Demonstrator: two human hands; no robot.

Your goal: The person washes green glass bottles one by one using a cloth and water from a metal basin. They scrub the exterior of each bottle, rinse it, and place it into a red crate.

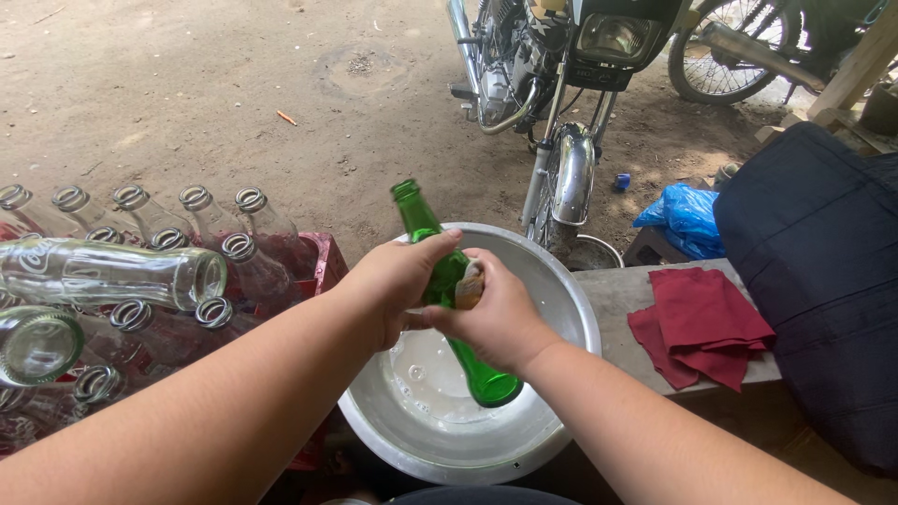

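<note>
A green glass bottle (pixel 418 218) is held tilted over a round metal basin (pixel 552 281), neck up and to the left, base low over the water. My left hand (pixel 398 281) wraps around the bottle's upper body. My right hand (pixel 496 313) grips its middle from the right and presses a small tan scrubbing piece (pixel 470 285) against the glass. A little water lies in the basin's bottom.
A red crate (pixel 327 262) of clear empty glass bottles (pixel 140 243) stands at the left, two lying on top. A red cloth (pixel 702 323) lies on a concrete ledge (pixel 617 290) at the right beside dark fabric (pixel 823 271). A parked motorcycle (pixel 561 84) stands behind on dirt ground.
</note>
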